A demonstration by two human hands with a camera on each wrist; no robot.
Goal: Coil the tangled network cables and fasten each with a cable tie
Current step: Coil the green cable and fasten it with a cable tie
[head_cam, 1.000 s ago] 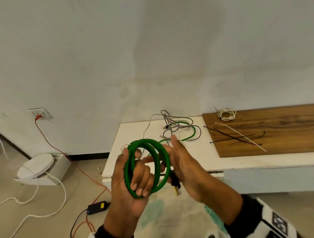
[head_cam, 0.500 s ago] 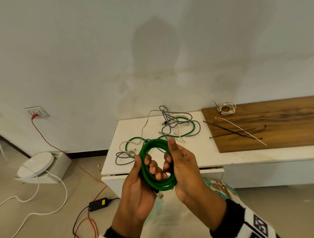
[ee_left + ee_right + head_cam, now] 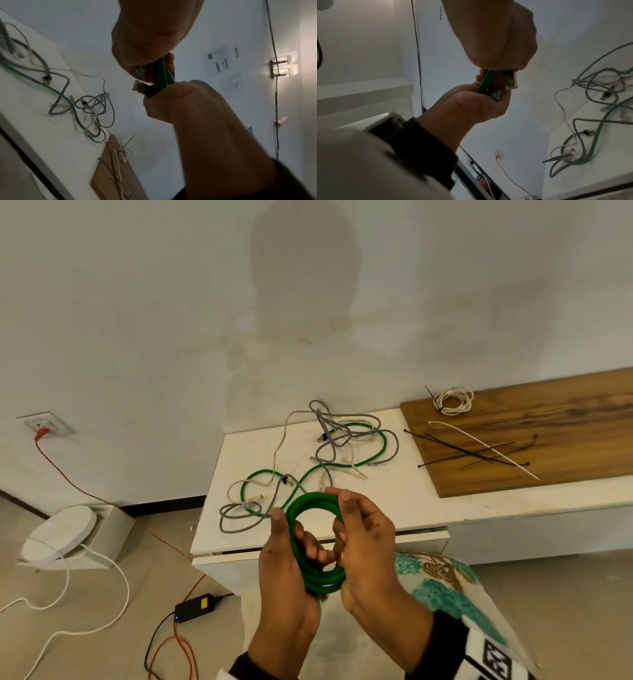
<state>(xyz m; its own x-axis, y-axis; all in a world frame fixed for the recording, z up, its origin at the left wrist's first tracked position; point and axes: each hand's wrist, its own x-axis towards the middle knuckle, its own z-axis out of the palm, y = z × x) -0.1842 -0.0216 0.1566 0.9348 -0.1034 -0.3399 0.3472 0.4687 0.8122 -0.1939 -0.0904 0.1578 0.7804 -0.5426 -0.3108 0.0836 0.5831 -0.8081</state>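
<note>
Green cable coil [image 3: 317,542]: held in the air at the near edge of the white table [image 3: 394,498], gripped on its left by the left hand [image 3: 286,570] and on its right by the right hand [image 3: 368,546], fingers curled through the ring. Tangled cables [image 3: 329,460]: laid on the table, farther off. Cable ties [image 3: 479,450] and a tied white coil [image 3: 452,401]: placed on the wooden board [image 3: 555,440], far right.

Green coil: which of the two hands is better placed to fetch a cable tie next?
Probably the right hand: the cable ties lie on the wooden board to its side, and the left hand already grips the green coil.
</note>
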